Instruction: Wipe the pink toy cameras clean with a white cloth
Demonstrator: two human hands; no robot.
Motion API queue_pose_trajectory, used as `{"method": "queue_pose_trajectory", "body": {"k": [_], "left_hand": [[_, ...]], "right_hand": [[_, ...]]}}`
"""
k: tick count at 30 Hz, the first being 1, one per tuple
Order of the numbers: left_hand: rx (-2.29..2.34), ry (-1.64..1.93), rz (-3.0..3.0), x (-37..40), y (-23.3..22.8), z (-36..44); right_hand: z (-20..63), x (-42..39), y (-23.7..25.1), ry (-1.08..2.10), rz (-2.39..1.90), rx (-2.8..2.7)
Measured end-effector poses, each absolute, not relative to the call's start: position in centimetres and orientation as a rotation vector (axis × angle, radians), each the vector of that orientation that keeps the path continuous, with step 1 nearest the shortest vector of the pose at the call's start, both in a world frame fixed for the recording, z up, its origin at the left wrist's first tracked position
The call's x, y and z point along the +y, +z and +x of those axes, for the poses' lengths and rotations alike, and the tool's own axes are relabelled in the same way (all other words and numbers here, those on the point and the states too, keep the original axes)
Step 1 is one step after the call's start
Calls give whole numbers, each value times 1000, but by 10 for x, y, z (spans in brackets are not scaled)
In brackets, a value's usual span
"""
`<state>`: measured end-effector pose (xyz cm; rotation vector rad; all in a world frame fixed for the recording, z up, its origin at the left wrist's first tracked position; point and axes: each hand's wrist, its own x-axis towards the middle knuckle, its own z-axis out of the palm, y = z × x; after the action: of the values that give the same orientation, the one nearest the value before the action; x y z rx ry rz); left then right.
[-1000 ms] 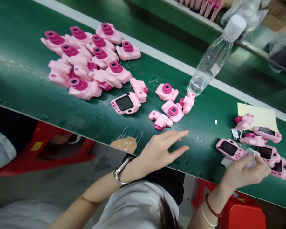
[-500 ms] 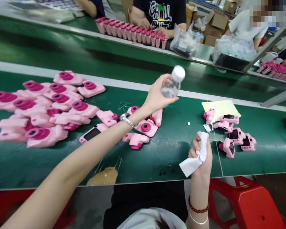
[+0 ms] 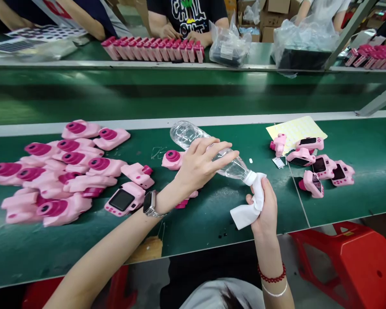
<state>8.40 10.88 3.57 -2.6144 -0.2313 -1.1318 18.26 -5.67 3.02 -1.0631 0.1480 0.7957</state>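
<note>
My left hand (image 3: 201, 165) grips a clear plastic bottle (image 3: 186, 133) and holds it tipped over, neck down to the right. The bottle's mouth is pressed into a white cloth (image 3: 249, 206) that my right hand (image 3: 265, 210) holds bunched up over the green belt (image 3: 212, 214). Just behind my left hand lies a pink toy camera (image 3: 172, 159), lens up. A second pink camera (image 3: 124, 199), screen up, lies by my left wrist.
A heap of pink cameras (image 3: 54, 171) covers the belt's left side. Several more cameras (image 3: 321, 169) lie at the right beside a yellow sheet (image 3: 297, 128). Other people work at the far bench behind a row of pink boxes (image 3: 154, 49). A red stool (image 3: 344, 266) stands at the lower right.
My left hand reached out, took the upright bottle and tipped it down onto the cloth. My right hand left the cameras at the right and brought the cloth to the bottle's mouth.
</note>
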Motion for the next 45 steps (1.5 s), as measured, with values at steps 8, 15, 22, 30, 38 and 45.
{"method": "queue_pose_trajectory", "body": {"k": [8, 15, 22, 30, 38, 45], "left_hand": [[-257, -1118, -2520, 98, 46, 86], [-302, -1155, -2451, 97, 49, 87], [-271, -1186, -2463, 90, 48, 80], [-452, -1013, -2798, 107, 43, 80], [-1311, -1392, -3006, 159, 67, 87], [-2133, -1252, -2835, 144, 43, 63]], "right_hand": [[183, -56, 31, 782, -1085, 183], [181, -53, 35, 798, -1060, 195], [183, -48, 32, 780, -1056, 222], [188, -54, 42, 882, -1005, 166], [202, -75, 32, 1103, -835, 175], [204, -83, 13, 1099, -941, 116]]}}
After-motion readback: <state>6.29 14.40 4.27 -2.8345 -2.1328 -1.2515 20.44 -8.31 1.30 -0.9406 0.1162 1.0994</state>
